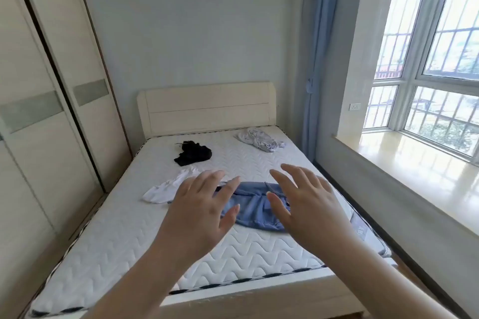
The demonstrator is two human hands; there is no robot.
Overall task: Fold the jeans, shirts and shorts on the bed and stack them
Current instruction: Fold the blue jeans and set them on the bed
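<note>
Blue denim jeans (pixel 255 206) lie crumpled mid-mattress, towards the foot edge, long axis roughly across the bed (pixel 108 235). Left hand (pixel 199 211) and right hand (pixel 308 211) raised over them, fingers spread wide, holding nothing. White shirt (pixel 168 188) nearer the left edge; black garment (pixel 193 153) and pale crumpled garment (pixel 259 138) towards the headboard (pixel 207 107). Mattress white, wavy quilting. Wardrobe (pixel 39 111) left, window (pixel 427 54) right.

On the bed (pixel 116 228) I see jeans (pixel 255 208) nearest me, a shirt (pixel 166 189) left of them, shorts (pixel 193 153) behind, another shirt (pixel 259 139) far right by the headboard (pixel 207 109).
</note>
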